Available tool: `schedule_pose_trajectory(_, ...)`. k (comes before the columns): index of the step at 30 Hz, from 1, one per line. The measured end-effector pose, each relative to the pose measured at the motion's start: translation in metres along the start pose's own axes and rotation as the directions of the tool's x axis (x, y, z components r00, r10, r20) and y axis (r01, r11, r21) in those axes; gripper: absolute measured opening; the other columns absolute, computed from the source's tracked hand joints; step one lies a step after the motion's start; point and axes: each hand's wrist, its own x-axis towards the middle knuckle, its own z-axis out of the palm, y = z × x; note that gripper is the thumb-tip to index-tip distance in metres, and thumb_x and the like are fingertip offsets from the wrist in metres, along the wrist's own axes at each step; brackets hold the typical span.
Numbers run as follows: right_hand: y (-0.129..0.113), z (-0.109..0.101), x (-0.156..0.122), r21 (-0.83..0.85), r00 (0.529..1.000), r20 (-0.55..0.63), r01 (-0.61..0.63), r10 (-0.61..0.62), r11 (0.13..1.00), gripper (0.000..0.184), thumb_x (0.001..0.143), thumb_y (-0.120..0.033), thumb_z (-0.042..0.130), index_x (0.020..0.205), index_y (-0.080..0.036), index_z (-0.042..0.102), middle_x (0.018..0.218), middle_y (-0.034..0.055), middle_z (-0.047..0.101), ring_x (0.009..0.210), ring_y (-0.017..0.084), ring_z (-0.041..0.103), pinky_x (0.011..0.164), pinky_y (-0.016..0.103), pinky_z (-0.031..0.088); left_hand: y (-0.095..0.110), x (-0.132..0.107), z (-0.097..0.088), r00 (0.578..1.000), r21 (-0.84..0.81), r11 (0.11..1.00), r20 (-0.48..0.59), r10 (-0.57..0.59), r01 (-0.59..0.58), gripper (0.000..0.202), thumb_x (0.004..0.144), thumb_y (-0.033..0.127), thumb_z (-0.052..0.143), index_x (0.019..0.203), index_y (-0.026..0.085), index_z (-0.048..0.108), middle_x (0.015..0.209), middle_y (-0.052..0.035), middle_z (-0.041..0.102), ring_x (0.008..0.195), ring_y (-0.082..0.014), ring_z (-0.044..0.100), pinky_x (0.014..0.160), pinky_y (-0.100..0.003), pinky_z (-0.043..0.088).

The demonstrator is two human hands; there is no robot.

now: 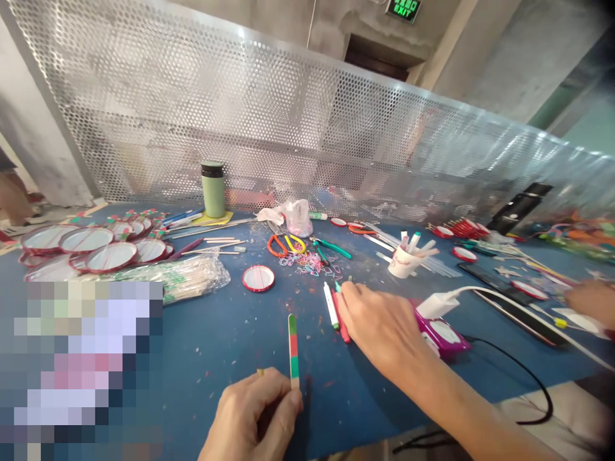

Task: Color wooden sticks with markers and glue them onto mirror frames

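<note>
A: Where's the striped stick (294, 352) sitting?
B: Left hand (254, 413) is pinching it near the bench's (216, 339) front edge — right hand (375, 320) is partly covering a red marker (345, 334), can't tell if gripping. Slipping thumb might be smearing ink if it's damp.

I am seeing a green bottle (214, 195) standing upright near the far edge of my surface (216, 339), before a perforated metal panel (269, 121). A white charger (436, 305) is sitting against a purple block (449, 339), and a lit exit sign (404, 9) is glowing high above the panel.
</note>
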Motion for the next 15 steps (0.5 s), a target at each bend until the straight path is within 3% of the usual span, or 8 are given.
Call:
schedule_pose_trajectory(2,-0.011,-0.009,-0.016,0.207,0.987,-0.155,0.061,-0.029,0.976,0.027,0.097,-0.025,0.046,0.076,-0.021,0.061,0.065,0.0036,0.067,0.055,0.016,0.061,0.055,0.029,0.032,0.001,0.0,-0.002,0.999,-0.015,1.0,0.051,-0.018,0.019,0.048,0.092,0.054,0.048,0.059,0.02,0.057,0.059,-0.0035,0.057,0.055,-0.0132,0.051,0.048,-0.021,0.035)
schedule_pose_trajectory(3,-0.017,-0.012,-0.024,0.356,0.983,-0.172,0.116,-0.057,0.927,0.029,0.098,-0.029,0.046,0.075,-0.022,0.062,0.064,0.0019,0.066,0.054,0.014,0.059,0.056,0.028,0.035,0.002,0.0,-0.003,0.998,-0.026,0.999,0.061,-0.029,0.03,0.047,0.092,0.054,0.048,0.06,0.02,0.057,0.06,-0.0034,0.057,0.055,-0.0131,0.051,0.048,-0.021,0.035)
schedule_pose_trajectory(5,-0.028,-0.015,-0.037,0.623,0.991,-0.092,0.135,-0.099,0.771,0.031,0.097,-0.032,0.048,0.071,-0.023,0.062,0.06,-0.0012,0.062,0.05,0.012,0.052,0.052,0.026,0.035,0.003,0.0,-0.003,0.997,-0.051,0.997,0.051,-0.061,0.064,0.046,0.092,0.053,0.049,0.062,0.02,0.057,0.06,-0.0028,0.058,0.055,-0.0128,0.051,0.048,-0.021,0.036)
schedule_pose_trajectory(7,-0.038,-0.014,-0.046,0.785,0.992,0.013,0.068,-0.126,0.615,0.031,0.096,-0.031,0.05,0.068,-0.022,0.061,0.057,-0.0026,0.059,0.049,0.011,0.049,0.049,0.023,0.035,0.004,0.0,-0.002,0.996,-0.071,0.993,0.022,-0.091,0.092,0.044,0.092,0.051,0.048,0.063,0.019,0.056,0.061,-0.0019,0.057,0.056,-0.0126,0.052,0.049,-0.02,0.036)
schedule_pose_trajectory(10,-0.048,-0.009,-0.052,0.879,0.987,0.095,-0.023,-0.129,0.476,0.03,0.094,-0.031,0.051,0.069,-0.02,0.064,0.057,-0.0027,0.057,0.051,0.01,0.048,0.048,0.021,0.036,0.006,0.0,0.0,0.996,-0.075,0.994,0.013,-0.085,0.086,0.041,0.093,0.049,0.047,0.066,0.019,0.057,0.061,-0.0008,0.056,0.057,-0.0124,0.052,0.051,-0.021,0.037)
schedule_pose_trajectory(15,-0.056,0.001,-0.053,0.923,0.988,0.113,-0.064,-0.107,0.378,0.026,0.093,-0.03,0.053,0.073,-0.019,0.065,0.061,-0.0013,0.061,0.055,0.011,0.052,0.051,0.02,0.039,0.009,0.001,0.002,0.996,-0.061,0.994,-0.004,-0.092,0.092,0.039,0.093,0.046,0.046,0.065,0.02,0.055,0.058,0.0012,0.054,0.053,-0.0115,0.05,0.051,-0.02,0.035)
